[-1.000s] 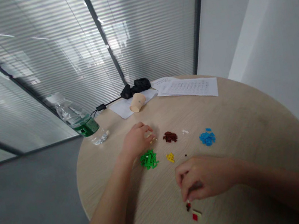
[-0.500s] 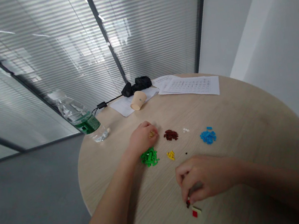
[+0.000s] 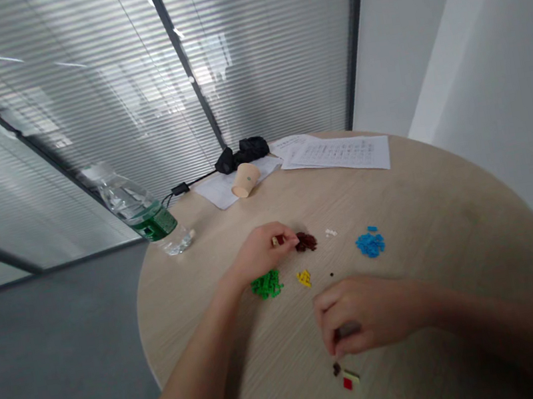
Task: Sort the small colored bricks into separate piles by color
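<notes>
My left hand is at the left edge of a pile of dark reddish-brown toy bricks, thumb and forefinger pinched at the pile. What is between the fingertips is hidden; tan and dark red bits show in the gap of the curled fingers. Below that wrist lies a heap of green bricks. My right hand is curled, fingertips together just above a small dark brown piece. I cannot make out anything held there. A red piece and a pale yellow-green piece lie close by.
Yellow bricks, white pieces, a tiny black piece and blue bricks lie on the round table. Farther back are a water bottle, a tipped paper cup, printed sheets and a black bundle.
My left hand has moved right to the brown pile. My right fingertips have risen slightly off the dark brown piece, which now lies uncovered; the red bit at the fingers no longer shows.
</notes>
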Demonstrator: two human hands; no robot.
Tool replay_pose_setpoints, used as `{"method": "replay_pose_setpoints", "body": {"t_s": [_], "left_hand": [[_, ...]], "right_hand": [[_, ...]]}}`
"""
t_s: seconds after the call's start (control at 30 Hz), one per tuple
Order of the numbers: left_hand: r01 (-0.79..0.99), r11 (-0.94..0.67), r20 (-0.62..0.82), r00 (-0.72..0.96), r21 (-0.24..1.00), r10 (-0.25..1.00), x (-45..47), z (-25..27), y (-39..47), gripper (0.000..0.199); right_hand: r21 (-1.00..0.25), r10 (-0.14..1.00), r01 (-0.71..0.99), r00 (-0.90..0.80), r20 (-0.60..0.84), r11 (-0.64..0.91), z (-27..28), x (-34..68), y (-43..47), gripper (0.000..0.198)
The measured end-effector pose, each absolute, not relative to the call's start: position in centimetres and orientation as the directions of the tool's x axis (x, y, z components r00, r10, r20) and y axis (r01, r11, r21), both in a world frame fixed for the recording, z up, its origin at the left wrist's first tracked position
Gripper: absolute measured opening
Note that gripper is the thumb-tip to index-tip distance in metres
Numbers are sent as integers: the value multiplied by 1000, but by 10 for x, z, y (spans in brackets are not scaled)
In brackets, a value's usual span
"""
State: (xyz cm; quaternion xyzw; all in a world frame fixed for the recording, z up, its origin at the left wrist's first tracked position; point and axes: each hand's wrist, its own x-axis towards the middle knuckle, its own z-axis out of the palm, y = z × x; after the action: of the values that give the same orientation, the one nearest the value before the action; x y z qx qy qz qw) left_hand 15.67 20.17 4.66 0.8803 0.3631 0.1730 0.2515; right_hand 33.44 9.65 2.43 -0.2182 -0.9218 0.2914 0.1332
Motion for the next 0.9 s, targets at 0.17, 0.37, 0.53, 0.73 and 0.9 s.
{"method": "replay_pose_setpoints", "body": {"t_s": [0.17, 0.37, 0.53, 0.73, 0.9], "left_hand": [[381, -443, -166, 877, 812, 451, 155, 52, 197, 21], [257, -366, -154, 946, 894, 287, 160, 53, 192, 18], [291, -413, -132, 919, 863, 371, 165, 49, 188, 16], [366, -437, -222, 911, 822, 348, 162, 55, 186, 13], [414, -388, -400, 908, 823, 121, 161, 61, 177, 17]], "right_hand": [[-617, 600, 345, -755, 265, 707, 33, 350, 105, 14], [-484, 665, 464, -605, 438, 742, 40, 365, 113, 13], [-443, 667, 499, -586, 461, 745, 39, 366, 114, 14], [-442, 725, 585, -627, 285, 680, 35, 367, 118, 12], [-441, 680, 567, -717, 153, 696, 28, 369, 120, 13]]}}
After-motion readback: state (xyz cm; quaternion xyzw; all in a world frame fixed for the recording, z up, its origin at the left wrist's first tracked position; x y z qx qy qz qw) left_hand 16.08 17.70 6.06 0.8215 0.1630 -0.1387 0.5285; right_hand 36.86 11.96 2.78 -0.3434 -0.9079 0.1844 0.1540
